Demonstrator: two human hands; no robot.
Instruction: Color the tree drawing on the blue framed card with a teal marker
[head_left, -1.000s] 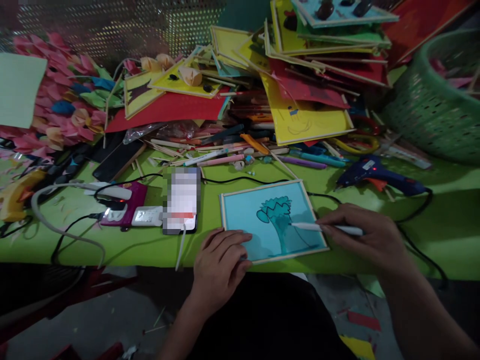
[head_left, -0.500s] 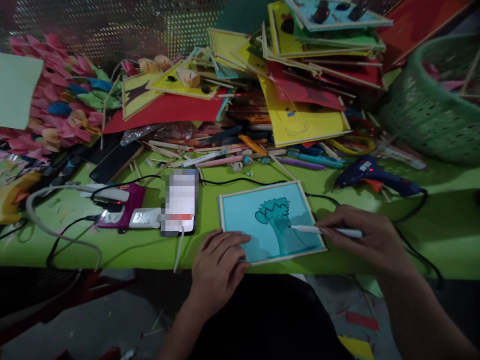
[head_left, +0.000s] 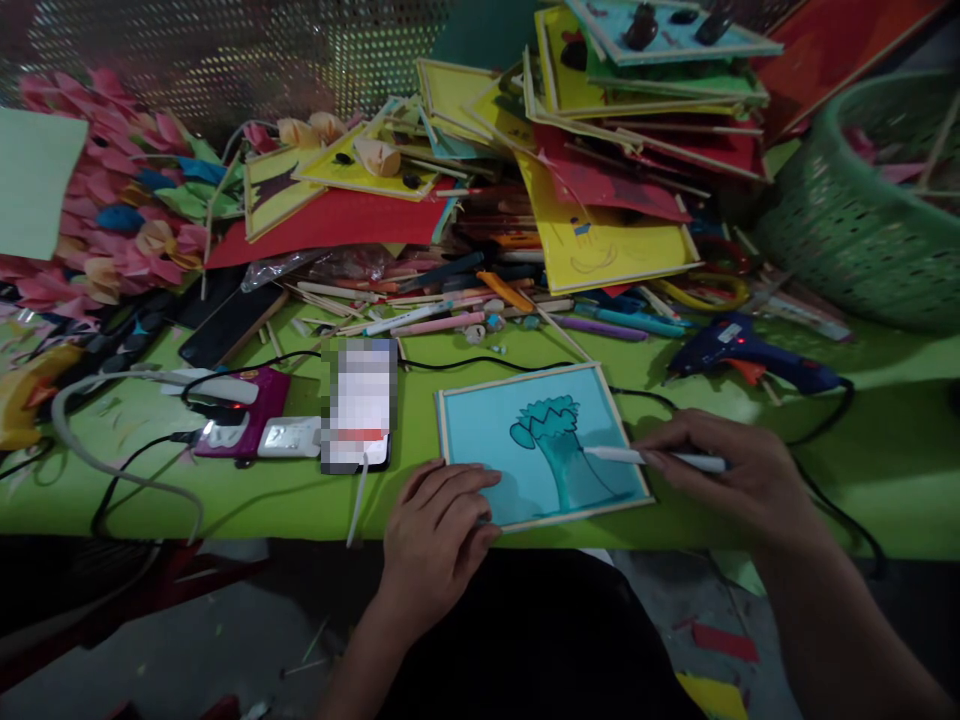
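Note:
A blue card with a pale stick frame (head_left: 480, 425) lies on the green table near its front edge. A tree-like shape (head_left: 553, 440) is drawn on it, with a dark outline and green colouring in the crown and trunk. My right hand (head_left: 724, 475) is closed round a white marker (head_left: 619, 455), whose tip meets the card at the trunk's right side. My left hand (head_left: 448, 520) rests on the card's lower left corner, fingers spread a little and curved, holding nothing.
Left of the card are a phone (head_left: 364, 400) and a purple power strip (head_left: 262, 405) with cables. A blue glue gun (head_left: 754, 352) and green basket (head_left: 885, 200) stand right. Behind lie pens, framed cards (head_left: 615, 230) and pink paper flowers (head_left: 90, 190).
The marker tip has shifted very slightly right, and the green colouring covers more of the trunk. My left hand has stayed in place.

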